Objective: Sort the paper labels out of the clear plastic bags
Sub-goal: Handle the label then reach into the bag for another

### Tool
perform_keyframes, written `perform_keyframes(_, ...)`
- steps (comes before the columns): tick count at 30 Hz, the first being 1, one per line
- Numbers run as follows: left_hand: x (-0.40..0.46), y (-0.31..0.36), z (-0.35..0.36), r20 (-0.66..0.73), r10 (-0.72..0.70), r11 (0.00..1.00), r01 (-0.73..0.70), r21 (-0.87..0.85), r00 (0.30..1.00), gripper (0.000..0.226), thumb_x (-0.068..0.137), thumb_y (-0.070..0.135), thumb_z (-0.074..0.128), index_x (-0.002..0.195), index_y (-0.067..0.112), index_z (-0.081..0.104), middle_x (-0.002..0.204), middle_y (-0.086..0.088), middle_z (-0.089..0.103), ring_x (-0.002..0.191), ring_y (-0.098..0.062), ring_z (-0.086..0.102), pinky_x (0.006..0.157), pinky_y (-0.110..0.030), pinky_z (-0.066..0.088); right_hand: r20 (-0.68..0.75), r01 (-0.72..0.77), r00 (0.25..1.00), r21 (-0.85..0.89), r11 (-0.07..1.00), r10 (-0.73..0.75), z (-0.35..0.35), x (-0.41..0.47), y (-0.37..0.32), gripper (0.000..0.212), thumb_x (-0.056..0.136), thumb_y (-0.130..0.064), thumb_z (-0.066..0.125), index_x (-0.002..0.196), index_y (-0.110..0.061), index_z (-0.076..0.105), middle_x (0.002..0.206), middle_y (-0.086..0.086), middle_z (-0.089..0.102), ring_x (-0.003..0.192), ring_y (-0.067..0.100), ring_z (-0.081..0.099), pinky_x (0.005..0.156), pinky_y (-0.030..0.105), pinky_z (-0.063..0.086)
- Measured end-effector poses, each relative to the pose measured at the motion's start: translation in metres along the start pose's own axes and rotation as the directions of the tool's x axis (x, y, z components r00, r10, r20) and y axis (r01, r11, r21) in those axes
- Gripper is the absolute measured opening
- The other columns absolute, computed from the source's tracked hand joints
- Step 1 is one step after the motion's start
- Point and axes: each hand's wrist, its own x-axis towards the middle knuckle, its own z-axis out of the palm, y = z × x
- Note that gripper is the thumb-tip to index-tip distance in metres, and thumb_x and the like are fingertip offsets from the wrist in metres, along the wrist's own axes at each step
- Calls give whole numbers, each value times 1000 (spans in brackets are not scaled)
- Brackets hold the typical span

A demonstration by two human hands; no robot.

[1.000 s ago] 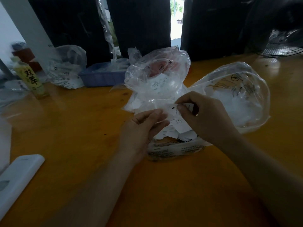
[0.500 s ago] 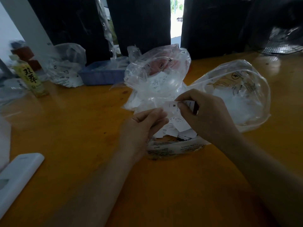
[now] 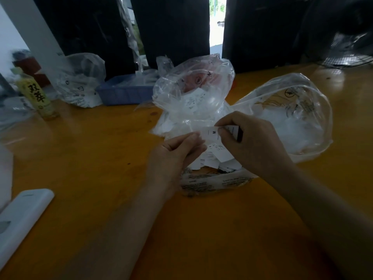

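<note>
Pinching the same M label between my right hand thumb and fingertips, left hand fingers curled on its edge, I've barely moved it above the loose labels mid-bench, so sorting has stalled.

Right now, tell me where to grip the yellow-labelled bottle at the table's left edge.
Grip the bottle around its middle, coming from the right, table-centre side. It stands upright with open tabletop there, while clutter crowds behind and to its left. A sideways wrap suits its slim round body.
</note>
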Motion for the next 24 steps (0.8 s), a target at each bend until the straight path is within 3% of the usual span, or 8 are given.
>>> perform_keyframes(3,-2,1,2,-13,31,996,-30,87,999,38,83,27,78,112,2,78,104,-15,81,101,-29,79,77,-24,63,34,35,999,-28,999,-34,-1,0,1,13,99,-21,65,110,-22,73,93,-16,65,77,-5,58,68,3,45)
perform_keyframes(6,-5,1,0,2,115,941,-109,321,993,24,91,31,76,109,17,81,98,2,82,91,-17,80,66,-24,63,89,52,995,-34,998,-49,-3,2,2,19,99,-21,66,116,-24,74,104,-5,69,86,6,62,75,7,43)
perform_keyframes(9,-9,1,-3,63,184,851,-191,488,981,15,94,35,74,106,30,81,93,9,82,81,-11,79,58,-23,61,151,38,988,17,999,-40,0,-1,-1,27,101,-23,62,126,-29,71,101,-10,65,83,-2,58,72,6,42)
perform_keyframes(11,-10,1,-2,61,191,848,-196,492,980,12,95,34,74,105,31,81,91,6,82,83,-8,79,53,-21,58,154,-26,988,92,995,11,4,-3,-2,33,102,-29,62,134,-34,63,94,-21,60,81,-11,58,70,5,43)
perform_keyframes(13,-10,2,0,7,161,887,-148,437,987,14,93,34,76,104,28,81,91,3,83,78,-10,79,48,-20,55,115,-141,986,163,977,123,6,-2,-1,34,99,-36,64,133,-35,60,88,-16,65,79,-7,64,69,11,49)
perform_keyframes(16,-8,3,0,-47,117,936,-95,338,992,31,81,42,79,105,24,82,91,-2,83,60,-9,73,40,-20,47,53,-256,966,327,910,253,4,2,4,13,96,-32,70,107,-27,67,82,-14,75,73,2,71,67,17,55)
perform_keyframes(20,-7,0,0,-50,92,945,-71,320,995,37,75,50,80,104,27,83,91,-7,82,51,-10,63,39,-20,42,94,-269,963,394,879,252,10,-2,0,5,94,-30,74,93,-28,69,80,-16,75,70,4,72,66,21,57)
perform_keyframes(24,-6,0,0,-43,89,951,-72,299,995,41,74,49,80,107,24,82,93,-6,83,62,-11,72,42,-20,44,47,-305,947,425,852,316,12,0,0,15,95,-36,71,108,-28,68,82,-17,75,71,3,72,71,29,60)
